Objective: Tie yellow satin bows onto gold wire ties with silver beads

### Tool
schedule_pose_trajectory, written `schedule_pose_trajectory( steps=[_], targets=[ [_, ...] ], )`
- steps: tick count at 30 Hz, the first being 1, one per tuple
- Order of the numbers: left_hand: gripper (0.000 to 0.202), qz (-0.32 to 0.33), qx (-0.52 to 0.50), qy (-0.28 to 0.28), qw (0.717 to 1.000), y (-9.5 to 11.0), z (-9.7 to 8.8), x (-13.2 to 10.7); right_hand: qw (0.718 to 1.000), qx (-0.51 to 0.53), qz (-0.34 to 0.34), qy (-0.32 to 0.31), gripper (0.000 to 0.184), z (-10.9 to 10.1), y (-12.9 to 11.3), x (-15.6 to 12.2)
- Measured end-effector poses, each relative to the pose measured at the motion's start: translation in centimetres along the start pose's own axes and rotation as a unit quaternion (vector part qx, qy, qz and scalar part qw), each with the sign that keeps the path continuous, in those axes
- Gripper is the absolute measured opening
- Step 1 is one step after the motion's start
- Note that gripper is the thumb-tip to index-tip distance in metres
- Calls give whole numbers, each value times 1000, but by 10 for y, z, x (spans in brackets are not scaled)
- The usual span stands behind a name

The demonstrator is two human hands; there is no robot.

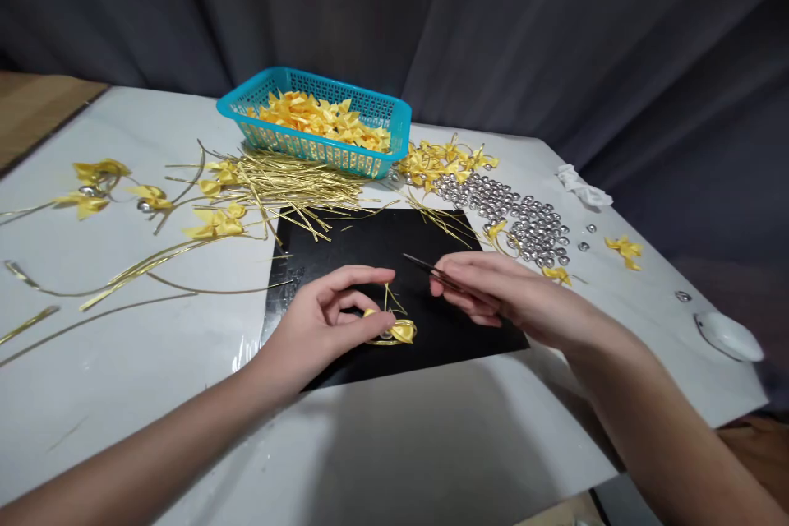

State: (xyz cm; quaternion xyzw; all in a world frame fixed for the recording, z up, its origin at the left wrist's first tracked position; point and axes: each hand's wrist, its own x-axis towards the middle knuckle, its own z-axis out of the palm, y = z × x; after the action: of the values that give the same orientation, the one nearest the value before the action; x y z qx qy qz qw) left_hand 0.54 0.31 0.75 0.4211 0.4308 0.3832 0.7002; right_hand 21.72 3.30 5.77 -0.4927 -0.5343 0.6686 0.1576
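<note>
My left hand (326,320) pinches a small yellow ribbon bow (398,330) with a gold wire tie, holding it down on the black mat (370,246). My right hand (493,292) is closed around thin dark tweezers (422,265) whose tip points left, above and just right of the bow. Both hands rest over the mat's near half.
A teal basket (394,119) of yellow bows stands at the back. Gold wire ties (289,181) lie piled before it and strewn left with finished bows (215,222). Silver beads (523,218) spread at right. A white dish (727,335) sits at the table's right edge.
</note>
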Motion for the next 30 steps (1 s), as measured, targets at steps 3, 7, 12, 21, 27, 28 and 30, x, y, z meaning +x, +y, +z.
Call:
schedule_pose_trajectory(
  steps=[3, 7, 12, 21, 27, 28, 30],
  targets=[
    [41, -5, 8, -7, 1000, 1, 0, 0, 995, -79, 50, -46, 42, -8, -8, -10],
    [47, -11, 25, -18, 999, 1, 1, 1, 982, -146, 95, -75, 44, -6, -10, -13],
    [44, 6, 31, -22, 999, 3, 3, 1, 976, -144, 103, -126, 47, -4, -3, -7],
    [45, 12, 40, -42, 998, 3, 2, 0, 977, -142, 90, -135, 50, 0, 2, -1],
    [48, -9, 22, -32, 999, 3, 3, 2, 977, -124, 74, -154, 48, 0, 3, 0],
    [48, -10, 18, -32, 999, 3, 3, 2, 977, -123, 73, -157, 47, 0, 3, 0],
    [48, -10, 14, -33, 999, 3, 3, 2, 976, -122, 72, -162, 47, -1, 3, 1]
  ],
)
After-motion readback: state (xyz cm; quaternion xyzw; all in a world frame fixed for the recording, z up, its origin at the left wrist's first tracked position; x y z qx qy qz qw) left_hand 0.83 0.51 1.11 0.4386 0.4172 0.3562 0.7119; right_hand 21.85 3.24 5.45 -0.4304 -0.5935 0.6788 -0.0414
